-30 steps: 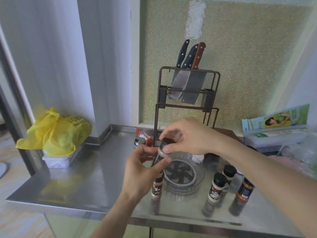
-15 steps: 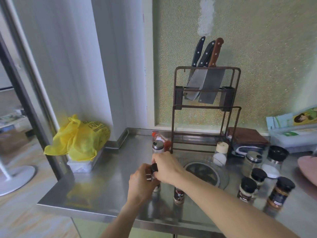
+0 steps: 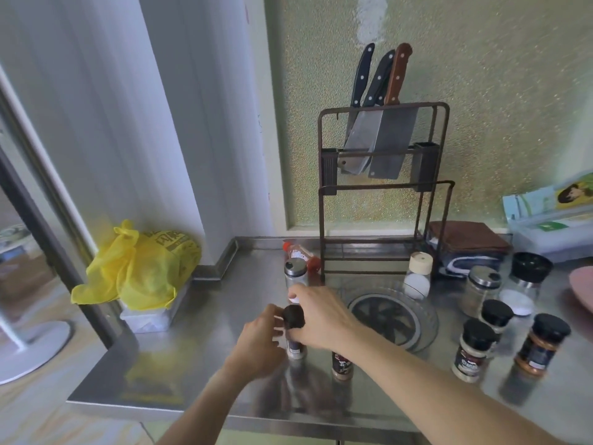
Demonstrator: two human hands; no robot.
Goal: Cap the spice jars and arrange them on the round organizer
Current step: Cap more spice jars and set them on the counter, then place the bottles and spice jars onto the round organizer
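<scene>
A small spice jar (image 3: pixel 296 345) stands on the steel counter with a black cap (image 3: pixel 293 317) on top. My left hand (image 3: pixel 261 340) wraps the jar's body from the left. My right hand (image 3: pixel 321 316) grips the black cap from the right. A second small jar (image 3: pixel 341 366) stands just right of it, its top hidden under my right wrist. The clear round organizer (image 3: pixel 426 319) sits to the right with nothing on it. Three black-capped jars (image 3: pixel 471 350) (image 3: pixel 495 316) (image 3: pixel 542 343) stand further right.
A silver-capped shaker (image 3: pixel 295 274) and a red-capped bottle (image 3: pixel 300 255) lie behind my hands. A beige-lidded jar (image 3: pixel 418 274), a steel-lidded jar (image 3: pixel 481 289) and a black grinder (image 3: pixel 528 277) stand behind the organizer. The knife rack (image 3: pixel 382 187) rises at the back; a yellow bag (image 3: pixel 141 268) sits left.
The jar came down from mid-air to the counter left of the organizer. Both hands lowered with it and stay on jar and cap. The view shifted left.
</scene>
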